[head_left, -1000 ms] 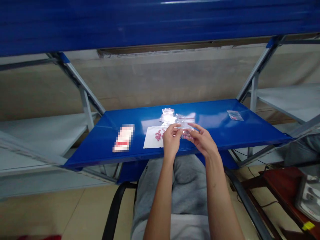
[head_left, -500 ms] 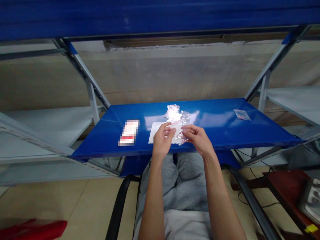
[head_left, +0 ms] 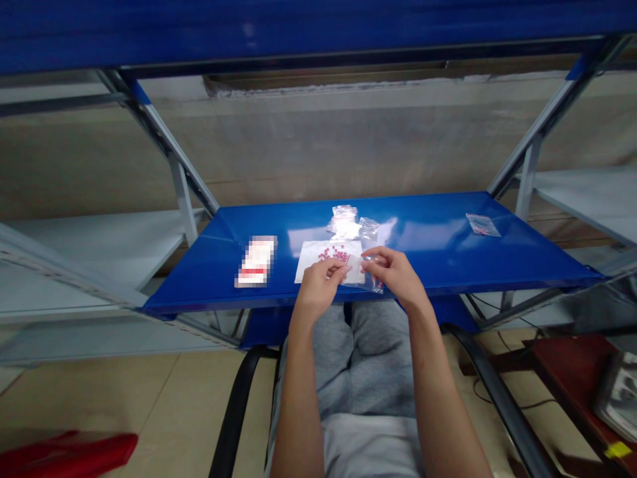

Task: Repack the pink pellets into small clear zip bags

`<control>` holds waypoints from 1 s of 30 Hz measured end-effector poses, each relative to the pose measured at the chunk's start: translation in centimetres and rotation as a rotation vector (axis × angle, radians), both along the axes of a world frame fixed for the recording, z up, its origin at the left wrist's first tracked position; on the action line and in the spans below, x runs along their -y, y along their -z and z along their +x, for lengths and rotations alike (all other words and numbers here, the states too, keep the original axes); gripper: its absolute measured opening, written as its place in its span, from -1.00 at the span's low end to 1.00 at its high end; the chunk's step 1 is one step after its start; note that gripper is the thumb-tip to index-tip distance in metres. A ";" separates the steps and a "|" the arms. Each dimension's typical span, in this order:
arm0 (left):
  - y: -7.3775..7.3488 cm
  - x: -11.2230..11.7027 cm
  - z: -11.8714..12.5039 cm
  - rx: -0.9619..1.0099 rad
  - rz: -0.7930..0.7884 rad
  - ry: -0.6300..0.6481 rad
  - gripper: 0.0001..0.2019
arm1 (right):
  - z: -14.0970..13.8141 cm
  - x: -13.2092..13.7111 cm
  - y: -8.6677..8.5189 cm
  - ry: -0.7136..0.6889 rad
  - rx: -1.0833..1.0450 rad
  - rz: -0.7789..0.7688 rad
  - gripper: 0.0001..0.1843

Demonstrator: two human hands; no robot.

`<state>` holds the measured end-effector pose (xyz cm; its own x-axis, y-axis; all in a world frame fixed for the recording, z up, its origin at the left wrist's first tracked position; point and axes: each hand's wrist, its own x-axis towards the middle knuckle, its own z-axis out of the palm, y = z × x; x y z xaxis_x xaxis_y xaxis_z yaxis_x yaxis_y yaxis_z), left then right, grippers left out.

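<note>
Head view: left hand [head_left: 318,284] and right hand [head_left: 393,271] each pinch the clear bag [head_left: 369,281], held between them! Just beyond the left hand, small red pieces [head_left: 340,254] lie loose on white paper [head_left: 308,255]; a stray nudge could scatter them, a slack pinch drop the bag.

Left of the white sheet [head_left: 308,255], pixelation is blurring a pale object [head_left: 257,255]. On the sheet, red pieces [head_left: 334,253] are appearing too small to identify. At its right, the right hand [head_left: 395,275] is partly covering a clear bag [head_left: 371,283]. Well below-left, the picture's edge is cropping a red object [head_left: 74,454].
</note>
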<state>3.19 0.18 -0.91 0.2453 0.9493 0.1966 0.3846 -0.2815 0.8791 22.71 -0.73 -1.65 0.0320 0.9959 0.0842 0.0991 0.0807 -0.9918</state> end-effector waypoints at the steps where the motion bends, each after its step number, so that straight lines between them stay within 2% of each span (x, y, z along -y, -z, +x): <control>1: 0.2 -0.1 0.0 0.027 -0.014 -0.009 -0.79 | 0.0 0.0 -0.1 0.023 -0.029 -0.006 -0.58; 7: 1.0 -0.8 0.6 0.225 -0.067 -0.075 -0.78 | -0.1 -0.4 0.1 0.144 -0.112 0.014 -0.52; 12: 0.7 -0.6 1.1 0.366 -0.121 -0.107 -0.76 | -0.2 -0.9 0.8 0.217 -0.101 0.041 -0.51; 17: -0.1 -0.1 1.6 0.476 -0.138 -0.076 -0.77 | -0.3 -0.9 0.8 0.328 0.043 0.141 -0.52; 21: -0.4 0.1 2.2 0.536 -0.120 -0.059 -0.76 | -0.9 -0.1 -0.6 0.382 0.228 0.247 -0.64; 23: -0.5 0.1 2.4 0.552 -0.109 -0.059 -0.75 | -1.3 0.5 -1.5 0.361 0.259 0.273 -0.67; 26: -0.9 0.3 2.8 0.550 -0.113 -0.052 -0.73 | -1.7 1.2 -2.8 0.237 0.197 0.266 -0.66; 30: -1.5 0.6 3.1 0.532 -0.129 -0.044 -0.76 | -2.4 1.8 -3.6 0.084 0.098 0.227 -0.67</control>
<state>6.31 -0.43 0.55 0.1029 0.9811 0.1636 -0.1136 -0.1518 0.9819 20.32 -2.50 1.91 0.0949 0.9454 0.3118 0.2094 0.2873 -0.9347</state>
